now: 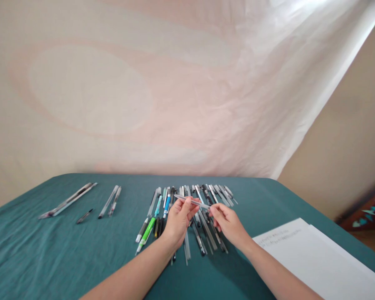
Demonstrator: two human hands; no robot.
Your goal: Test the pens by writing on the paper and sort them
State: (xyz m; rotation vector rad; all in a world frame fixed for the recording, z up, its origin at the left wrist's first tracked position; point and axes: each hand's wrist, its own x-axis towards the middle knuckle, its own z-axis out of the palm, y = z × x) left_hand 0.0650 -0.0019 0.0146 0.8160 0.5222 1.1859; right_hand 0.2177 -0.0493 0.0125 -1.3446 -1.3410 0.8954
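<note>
Pale cloth (181,91) hangs behind; green table (50,258) before it, bearing everything loose. Right side: white sheets (318,258), overlapping, small marks near the far left corner. Far left: long strips (70,201), possibly clear sleeves; contents too blurred to name. Centre: pens (198,238) in two rough rows, black, clear, blue; green marker (149,230) at left of near row. Left hand (178,216) pinches the barrel of a translucent pen (203,204), above the rows; right hand (227,218) grips its right end. Between strips and rows: two pens (108,202), near them a short dark pen (85,216).
</note>
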